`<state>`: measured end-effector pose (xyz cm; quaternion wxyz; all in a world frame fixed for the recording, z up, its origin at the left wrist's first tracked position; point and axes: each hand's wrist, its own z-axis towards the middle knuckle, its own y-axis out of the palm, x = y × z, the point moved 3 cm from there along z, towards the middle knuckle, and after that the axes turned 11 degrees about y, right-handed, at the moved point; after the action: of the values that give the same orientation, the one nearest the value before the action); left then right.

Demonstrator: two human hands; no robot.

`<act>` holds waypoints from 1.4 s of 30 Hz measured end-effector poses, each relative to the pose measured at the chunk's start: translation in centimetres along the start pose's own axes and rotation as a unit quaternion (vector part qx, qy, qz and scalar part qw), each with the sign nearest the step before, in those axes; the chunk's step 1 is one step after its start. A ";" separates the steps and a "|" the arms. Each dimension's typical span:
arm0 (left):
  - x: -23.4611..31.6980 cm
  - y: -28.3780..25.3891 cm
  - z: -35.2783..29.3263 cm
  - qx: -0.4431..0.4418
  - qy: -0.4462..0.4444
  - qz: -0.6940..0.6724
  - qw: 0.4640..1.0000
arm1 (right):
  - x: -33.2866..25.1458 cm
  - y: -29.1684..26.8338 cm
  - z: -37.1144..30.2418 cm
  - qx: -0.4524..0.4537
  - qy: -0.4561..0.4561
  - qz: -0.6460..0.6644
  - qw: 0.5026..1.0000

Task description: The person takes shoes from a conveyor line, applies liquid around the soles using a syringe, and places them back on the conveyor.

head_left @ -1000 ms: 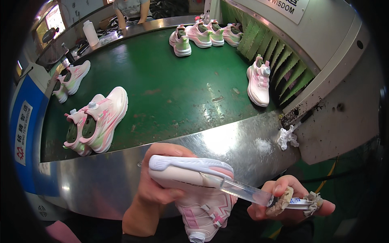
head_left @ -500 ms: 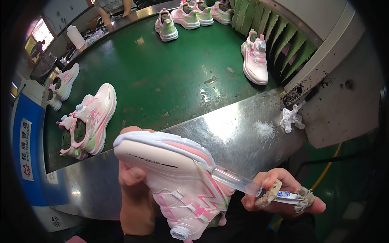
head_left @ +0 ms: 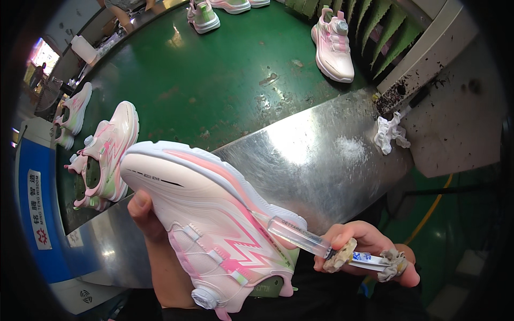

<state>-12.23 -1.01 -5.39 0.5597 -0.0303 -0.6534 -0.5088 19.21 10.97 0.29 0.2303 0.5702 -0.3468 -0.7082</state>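
My left hand (head_left: 152, 232) grips a pink and white sneaker (head_left: 206, 206) from the left. The shoe lies tilted on its side, toe to the upper left, with a white dial (head_left: 205, 297) on its tongue toward me. Between the fingers of my right hand (head_left: 369, 239) is a clear syringe (head_left: 297, 235), its finger flange and plunger end wrapped in grimy material. Its thin tip points at the line where the upper meets the sole, near the heel half; whether it touches I cannot tell. Most left fingers are hidden behind the shoe.
Beyond the metal ledge (head_left: 316, 139) runs a green conveyor belt (head_left: 203, 85). Similar sneakers stand at left (head_left: 112, 150), far edge (head_left: 203, 17) and right (head_left: 333, 48). Crumpled white paper (head_left: 390, 132) lies by the ledge's right end. Green strips (head_left: 393, 51) hang at right. Another person's arm (head_left: 124, 18) shows far left.
The sneaker has moved left and up, turning so more of its side and heel shows. The syringe tip sits farther along the sole line toward the heel. The whole view has shifted slightly.
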 end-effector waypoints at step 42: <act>-3.6 1.8 3.1 0.000 0.008 0.040 0.999 | 1.9 -1.6 -7.4 0.099 0.034 -0.084 0.991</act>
<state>-11.96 3.86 -6.56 0.5848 -0.0523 -0.6474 -0.4860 25.99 8.94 -2.94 0.1240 0.6415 -0.3577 -0.6672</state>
